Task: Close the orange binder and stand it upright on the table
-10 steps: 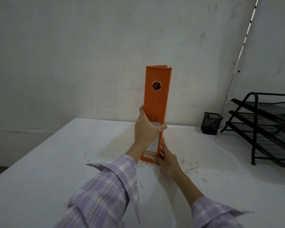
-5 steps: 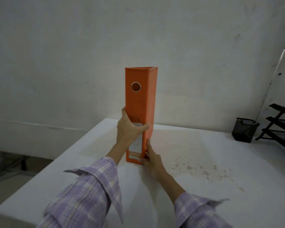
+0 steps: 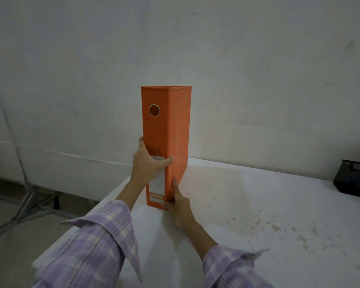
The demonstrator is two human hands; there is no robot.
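Observation:
The orange binder [image 3: 164, 129] stands closed and upright on the white table [image 3: 247, 204], near its left edge, spine toward me with a round finger hole near the top. My left hand [image 3: 148, 165] wraps around the spine at mid height, thumb on the right cover side. My right hand [image 3: 178, 202] lies flat against the lower right cover, fingers pointing up, at the binder's bottom corner. Both sleeves are purple plaid.
A black mesh pen cup [image 3: 351, 177] stands at the far right by the wall. The tabletop has brown stains [image 3: 279, 227] to the right. The table's left edge [image 3: 104, 204] drops to the floor, where a metal stand leg [image 3: 23, 208] lies.
The view has swung left, so the black tray rack is out of sight. The binder has turned slightly, showing more of its right cover. Both hands keep the same hold.

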